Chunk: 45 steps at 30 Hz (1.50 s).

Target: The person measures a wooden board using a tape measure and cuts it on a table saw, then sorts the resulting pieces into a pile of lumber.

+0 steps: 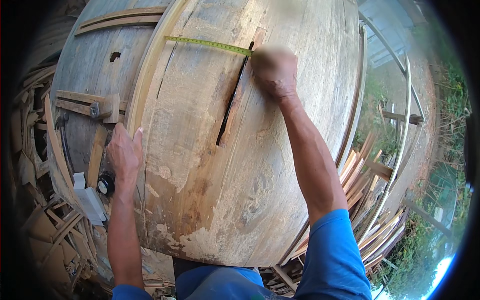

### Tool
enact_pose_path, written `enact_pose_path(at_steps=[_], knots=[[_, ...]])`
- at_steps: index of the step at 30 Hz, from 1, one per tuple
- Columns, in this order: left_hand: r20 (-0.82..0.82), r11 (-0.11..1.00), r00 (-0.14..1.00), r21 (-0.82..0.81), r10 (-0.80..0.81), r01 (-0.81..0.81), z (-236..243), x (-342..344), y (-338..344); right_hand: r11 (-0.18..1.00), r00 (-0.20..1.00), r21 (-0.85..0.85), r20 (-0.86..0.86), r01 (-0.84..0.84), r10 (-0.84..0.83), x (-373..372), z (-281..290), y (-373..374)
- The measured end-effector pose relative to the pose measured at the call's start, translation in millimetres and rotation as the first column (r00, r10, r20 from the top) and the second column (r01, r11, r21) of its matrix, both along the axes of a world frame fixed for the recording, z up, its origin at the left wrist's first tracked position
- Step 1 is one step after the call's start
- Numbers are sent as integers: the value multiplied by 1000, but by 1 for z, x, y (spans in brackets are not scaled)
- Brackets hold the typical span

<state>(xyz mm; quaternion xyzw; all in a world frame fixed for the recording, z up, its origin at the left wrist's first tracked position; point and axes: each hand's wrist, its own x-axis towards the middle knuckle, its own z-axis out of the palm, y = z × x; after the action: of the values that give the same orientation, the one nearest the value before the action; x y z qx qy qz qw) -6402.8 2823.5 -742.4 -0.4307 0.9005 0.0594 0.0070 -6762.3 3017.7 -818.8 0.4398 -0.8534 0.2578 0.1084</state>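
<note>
While left fingers point(120, 131), half-open, seem empty, blurred right fingers point(270, 62) meet tape point(207, 43); grip unclear.

Right grip point(274, 69) blurred, right end of yellow tape point(210, 43) hidden; markings too small

This is looking like an open-air woodworking shop: sawdust point(172, 117) is coating the broad wooden table point(322, 90), a tape measure point(210, 44) is stretching across it between 11 and 12 o'clock, wood scraps point(66, 227) are lying heaped at 8, cut strips point(382, 231) are lying piled at 4, and plants point(450, 134) are growing at 3.
</note>
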Motion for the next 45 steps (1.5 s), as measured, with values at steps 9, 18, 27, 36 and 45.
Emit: enact_pose_path(at_steps=[9, 18, 27, 36, 45], knots=[[9, 999, 1000, 36, -2, 2, -1, -8, -3, 993, 993, -90, -82, 75, -82, -2, 0, 7], [12, 997, 999, 73, 30, -31, 0, 0, -7, 951, 997, -303, -33, 57, -71, 124, 15, 64], [27, 999, 1000, 33, -12, 11, -1, -6, -6, 960, 987, -275, -131, 55, -94, 141, 9, 46], [32, 999, 999, 46, -5, 4, -3, -4, -10, 971, 993, -237, -99, 44, -70, 142, 11, 44], [50, 999, 999, 42, -2, 0, 1, -6, -7, 976, 997, -210, -37, 55, -64, 142, 9, 45]])
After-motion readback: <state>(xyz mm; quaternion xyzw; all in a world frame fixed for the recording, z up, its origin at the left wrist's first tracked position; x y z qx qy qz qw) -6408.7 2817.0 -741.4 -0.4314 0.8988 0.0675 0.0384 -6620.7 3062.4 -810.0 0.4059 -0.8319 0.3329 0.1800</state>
